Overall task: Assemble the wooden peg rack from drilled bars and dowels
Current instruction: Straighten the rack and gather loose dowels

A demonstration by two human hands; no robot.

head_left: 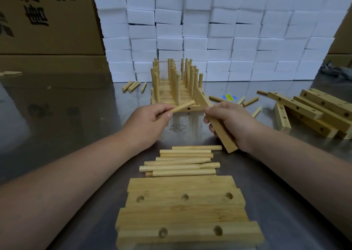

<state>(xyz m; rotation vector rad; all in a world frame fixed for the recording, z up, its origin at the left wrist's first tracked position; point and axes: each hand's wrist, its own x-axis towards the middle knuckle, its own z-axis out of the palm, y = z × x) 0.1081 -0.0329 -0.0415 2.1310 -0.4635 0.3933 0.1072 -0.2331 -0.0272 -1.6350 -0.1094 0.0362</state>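
Observation:
My left hand (150,119) pinches a wooden dowel (183,107) that points right and slightly up. A drilled wooden bar (222,133) is gripped in my right hand (231,121), slanting from near the dowel's tip down to the right. Both hands hover above the metal table, close together. Just behind them stand finished bars with upright pegs (176,84). Several loose dowels (182,162) lie in a row below my hands. Nearer to me lie several drilled bars (184,209) side by side.
More drilled bars (314,110) are piled at the right. Stray short dowels (133,86) lie beside the finished racks and to the right (249,102). A wall of white boxes (209,31) stands behind, with cardboard cartons (47,21) at the left.

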